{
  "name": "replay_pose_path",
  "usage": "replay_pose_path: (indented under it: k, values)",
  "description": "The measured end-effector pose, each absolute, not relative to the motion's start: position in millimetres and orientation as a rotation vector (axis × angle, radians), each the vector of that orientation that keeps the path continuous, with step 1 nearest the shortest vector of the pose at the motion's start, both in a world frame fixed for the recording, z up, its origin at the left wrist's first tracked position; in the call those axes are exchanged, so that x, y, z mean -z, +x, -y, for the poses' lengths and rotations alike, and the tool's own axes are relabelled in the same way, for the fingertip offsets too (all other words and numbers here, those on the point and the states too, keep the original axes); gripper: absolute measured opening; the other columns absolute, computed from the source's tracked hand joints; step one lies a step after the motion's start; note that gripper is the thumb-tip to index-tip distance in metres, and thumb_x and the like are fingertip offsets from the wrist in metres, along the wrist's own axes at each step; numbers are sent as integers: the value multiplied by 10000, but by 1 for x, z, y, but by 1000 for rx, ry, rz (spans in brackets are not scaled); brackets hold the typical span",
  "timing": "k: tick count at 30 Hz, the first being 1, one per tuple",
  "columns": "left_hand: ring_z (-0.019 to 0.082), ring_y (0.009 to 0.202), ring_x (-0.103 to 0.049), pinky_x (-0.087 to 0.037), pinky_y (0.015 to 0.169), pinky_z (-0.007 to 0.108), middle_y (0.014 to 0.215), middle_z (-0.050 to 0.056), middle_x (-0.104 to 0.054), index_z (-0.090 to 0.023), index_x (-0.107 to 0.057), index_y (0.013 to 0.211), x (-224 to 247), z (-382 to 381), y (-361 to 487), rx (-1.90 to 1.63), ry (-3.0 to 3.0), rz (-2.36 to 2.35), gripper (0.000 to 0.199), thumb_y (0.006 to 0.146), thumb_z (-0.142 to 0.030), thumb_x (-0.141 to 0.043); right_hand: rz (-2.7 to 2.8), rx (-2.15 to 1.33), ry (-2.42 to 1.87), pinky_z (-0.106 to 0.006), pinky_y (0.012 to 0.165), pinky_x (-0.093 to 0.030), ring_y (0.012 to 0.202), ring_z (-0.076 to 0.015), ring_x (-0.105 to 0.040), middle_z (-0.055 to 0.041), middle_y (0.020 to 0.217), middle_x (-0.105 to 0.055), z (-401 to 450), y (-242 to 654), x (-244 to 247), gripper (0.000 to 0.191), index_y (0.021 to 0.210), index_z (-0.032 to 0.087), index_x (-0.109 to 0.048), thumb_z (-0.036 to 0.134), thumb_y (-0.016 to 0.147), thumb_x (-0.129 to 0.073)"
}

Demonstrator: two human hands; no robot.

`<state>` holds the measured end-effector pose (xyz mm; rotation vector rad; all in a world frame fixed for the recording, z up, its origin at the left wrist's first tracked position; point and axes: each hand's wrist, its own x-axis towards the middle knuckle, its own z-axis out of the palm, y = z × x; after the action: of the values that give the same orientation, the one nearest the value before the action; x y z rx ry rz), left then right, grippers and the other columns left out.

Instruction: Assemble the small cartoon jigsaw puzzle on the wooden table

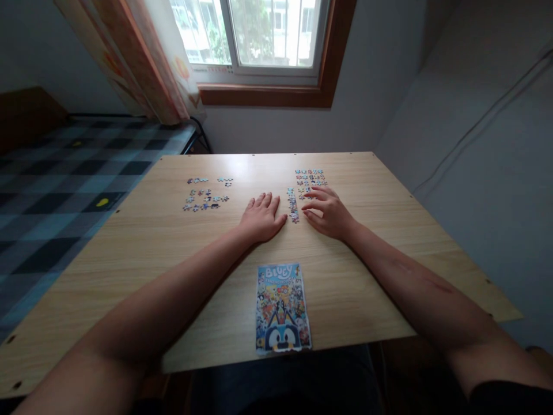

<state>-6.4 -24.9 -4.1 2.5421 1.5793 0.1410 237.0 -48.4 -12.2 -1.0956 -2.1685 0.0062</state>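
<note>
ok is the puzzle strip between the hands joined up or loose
Joined, it appears: the puzzle strip forms one continuous column, while gaps show among the pieces on the left.

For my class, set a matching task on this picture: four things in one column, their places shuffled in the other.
1. Checked cloth
2. Puzzle strip
3. Curtain
4. Bluey picture

A. At the near edge of the table
B. Hanging left of the window
C. Between the left hand and right hand
D. Spread out, left of the table

Pairs: 1-D, 2-C, 3-B, 4-A
</note>
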Motion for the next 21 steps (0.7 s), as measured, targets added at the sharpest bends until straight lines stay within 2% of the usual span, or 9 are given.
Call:
replay_pose_path:
  k: [5,12,21]
  values:
    - [350,1549,-205,-154,1240,539,1666,142,-290,-182,-356,1566,9,24,-7,-211,2559,-1567,720,977,-596,-367,2163,-3,-1114,-595,1163,-338,1362,-301,-485,-39,1250,-687,50,237,11,115,904,280,-768,270,914,-655]
    - [346,1550,-203,-182,1240,501,1663,207,-251,-95,-342,1563,-1,33,-15,-85,2630,-1481,737,993,-563,-342,2181,31,-1044,-607,1136,-375,1339,-319,-511,-59,1238,-696,51,235,13,122,908,269,-769,259,913,-647]
    - [307,1560,-185,-170,1250,494,1667,177,-242,-145,-298,1593,0,51,-38,-47,2722,-1254,741,1000,-588,-328,2147,-10,-1041,-618,1107,-420,1313,-339,-542,-75,1225,-708,51,234,17,111,907,265,-765,266,902,-654]
